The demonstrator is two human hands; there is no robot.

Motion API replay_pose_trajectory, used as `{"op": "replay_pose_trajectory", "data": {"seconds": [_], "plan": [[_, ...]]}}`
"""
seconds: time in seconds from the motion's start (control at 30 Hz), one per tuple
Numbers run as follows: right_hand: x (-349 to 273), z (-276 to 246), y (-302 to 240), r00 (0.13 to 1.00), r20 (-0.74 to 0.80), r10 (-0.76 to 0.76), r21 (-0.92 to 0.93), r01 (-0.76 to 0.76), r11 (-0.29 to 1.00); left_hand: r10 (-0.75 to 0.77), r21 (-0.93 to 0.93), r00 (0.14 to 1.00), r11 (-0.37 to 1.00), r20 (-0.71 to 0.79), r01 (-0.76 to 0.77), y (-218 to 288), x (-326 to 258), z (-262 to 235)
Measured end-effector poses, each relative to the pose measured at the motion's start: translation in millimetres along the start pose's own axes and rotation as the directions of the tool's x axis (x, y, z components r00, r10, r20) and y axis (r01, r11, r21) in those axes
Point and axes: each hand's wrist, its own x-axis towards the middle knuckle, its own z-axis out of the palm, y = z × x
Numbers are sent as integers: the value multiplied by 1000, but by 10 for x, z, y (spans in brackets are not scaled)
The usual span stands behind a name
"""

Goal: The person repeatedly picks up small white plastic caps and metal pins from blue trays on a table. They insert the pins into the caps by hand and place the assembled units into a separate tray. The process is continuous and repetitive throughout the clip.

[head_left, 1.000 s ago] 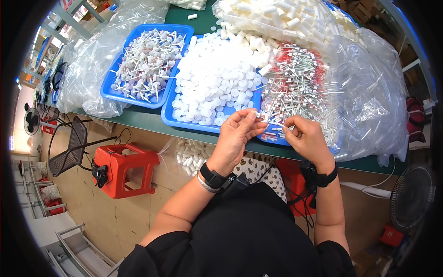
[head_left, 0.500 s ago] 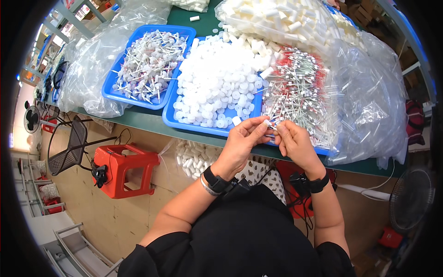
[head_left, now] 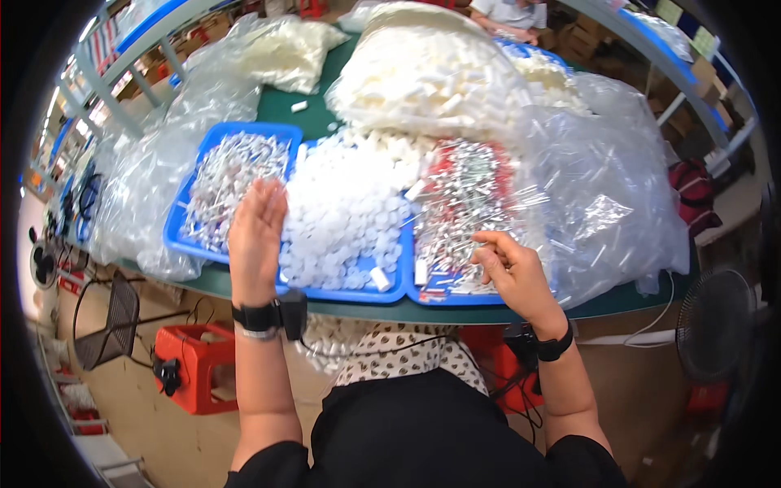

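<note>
the left hand (head_left: 256,240) is flat and open, fingers together and stretched forward, holding nothing that shows. its fingertips lie over the seam between two blue trays: the left tray (head_left: 181,236), full of small silvery-white assembled pieces (head_left: 228,183), and the middle tray (head_left: 382,294), heaped with white caps (head_left: 346,215). the caps start just right of the left palm and spread away from it toward the right hand.

the right hand (head_left: 508,272) is curled, fingers bent in toward the thumb, over the near edge of the right tray (head_left: 455,298). whether it pinches one of the small parts there i cannot tell; the fingers hide it. under and beyond this hand lies a pile of thin clear tubes with red ends (head_left: 468,199). the two hands are well apart, with the cap heap between them.

each wrist wears a black band (head_left: 259,315), and cables run from the bands back toward the body.

right of the right hand a big clear plastic bag (head_left: 610,203) slumps over the table edge. beyond both hands, further up the green table (head_left: 281,106), sit more bags stuffed with white parts (head_left: 423,77), and left of the left hand another clear bag (head_left: 138,203) wraps round the left tray.

below the left forearm a red stool (head_left: 195,366) stands on the floor. far right of the right arm a black fan (head_left: 716,325) stands by the table.
</note>
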Motion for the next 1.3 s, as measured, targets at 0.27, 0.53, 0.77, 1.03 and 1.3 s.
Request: {"op": "replay_pose_trajectory", "data": {"seconds": [0.27,0.53,0.77,1.03,1.3], "plan": [[38,-227,-131,996,-86,36,-29,-38,999,-98,865,871,213,482,-454,-396,-771,-28],[-7,152,214,971,149,-187,-370,230,900,-219,734,747,-155,628,-662,-547,-778,158],[236,464,264,924,194,-329,-665,370,649,-300,711,725,-178,619,-681,-622,-709,187],[440,586,424,882,298,-365,-758,451,471,-208,768,766,-91,608,-634,-626,-745,181],[364,407,331,865,-29,-500,-484,426,765,-224,758,754,-89,617,-647,-657,-708,180]]}}
